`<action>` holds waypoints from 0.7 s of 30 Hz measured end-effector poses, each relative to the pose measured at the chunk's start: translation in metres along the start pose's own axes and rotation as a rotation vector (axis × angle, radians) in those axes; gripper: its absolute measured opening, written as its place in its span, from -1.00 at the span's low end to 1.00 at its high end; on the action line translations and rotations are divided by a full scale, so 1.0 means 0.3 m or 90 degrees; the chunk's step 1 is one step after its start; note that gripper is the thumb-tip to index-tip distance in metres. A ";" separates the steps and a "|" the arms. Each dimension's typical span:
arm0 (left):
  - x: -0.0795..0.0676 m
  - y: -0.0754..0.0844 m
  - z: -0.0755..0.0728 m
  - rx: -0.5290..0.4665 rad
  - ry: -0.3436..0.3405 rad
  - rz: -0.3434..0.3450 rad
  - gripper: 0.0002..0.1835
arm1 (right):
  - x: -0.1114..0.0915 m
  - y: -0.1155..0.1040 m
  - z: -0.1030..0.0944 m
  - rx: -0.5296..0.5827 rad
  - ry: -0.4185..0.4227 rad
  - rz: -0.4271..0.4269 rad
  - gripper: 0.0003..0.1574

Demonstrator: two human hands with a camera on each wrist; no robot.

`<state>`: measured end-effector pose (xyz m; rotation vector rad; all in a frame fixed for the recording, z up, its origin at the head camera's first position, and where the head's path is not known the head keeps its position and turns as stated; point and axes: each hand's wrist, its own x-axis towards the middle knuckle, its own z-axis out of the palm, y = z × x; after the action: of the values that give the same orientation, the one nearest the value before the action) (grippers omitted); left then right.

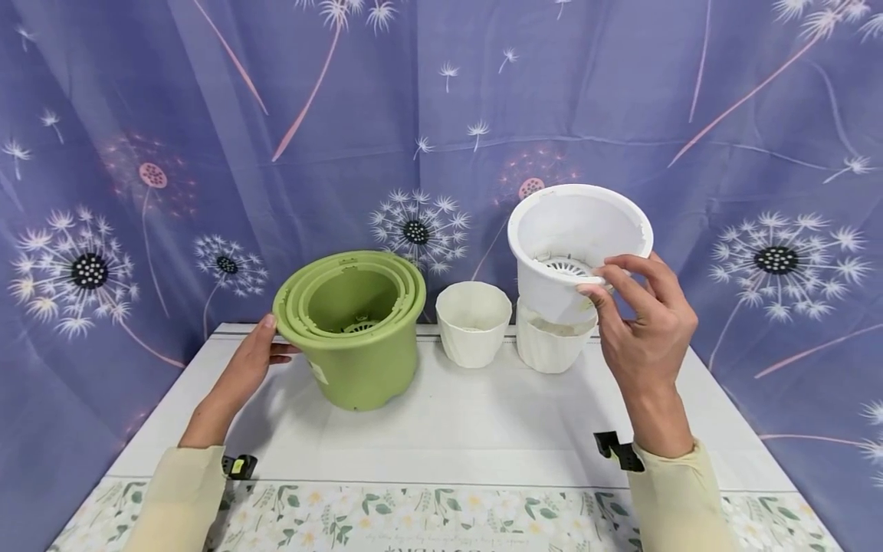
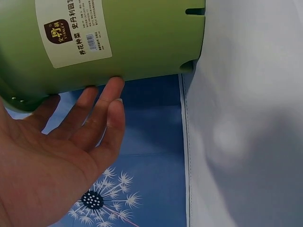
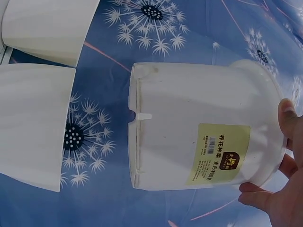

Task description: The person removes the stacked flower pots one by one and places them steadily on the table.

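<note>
In the head view my right hand (image 1: pixel 648 318) pinches the near right rim of a round white flower pot (image 1: pixel 552 295), holding it raised and tilted above the table. The right wrist view shows this pot (image 3: pixel 189 127) from the side, with a pale yellow label and the fingers (image 3: pixel 289 120) at its rim. A nest of green flower pots (image 1: pixel 362 368), several set one inside another, stands on the left. My left hand (image 1: pixel 244 364) touches its left side just below the rim. Seen in the left wrist view, the fingers (image 2: pixel 90 111) lie fairly straight against the labelled wall; the thumb is hidden.
Two faceted cream pots stand at the back of the table: the left pot (image 1: pixel 472 326) and the right pot (image 1: pixel 548 345), partly covered by the raised white pot. A white tablecloth (image 1: pixel 448 437) with a floral front border lies beneath. A blue dandelion curtain (image 1: pixel 331 184) hangs close behind.
</note>
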<state>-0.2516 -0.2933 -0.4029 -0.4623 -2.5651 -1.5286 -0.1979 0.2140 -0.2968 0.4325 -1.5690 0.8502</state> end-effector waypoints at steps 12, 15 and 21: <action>-0.002 0.004 -0.002 0.010 -0.003 0.004 -0.31 | 0.019 0.034 -0.038 -0.026 0.014 0.029 -0.66; -0.002 0.005 -0.002 0.007 -0.001 0.004 -0.30 | 0.018 0.059 -0.052 -0.046 0.021 0.035 -0.70; -0.001 0.004 0.003 0.008 0.002 0.002 -0.29 | 0.012 0.108 -0.074 -0.068 0.023 0.039 -0.70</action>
<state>-0.2509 -0.2922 -0.4024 -0.4623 -2.5685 -1.5100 -0.2063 0.2522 -0.3022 0.2921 -1.5932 0.8127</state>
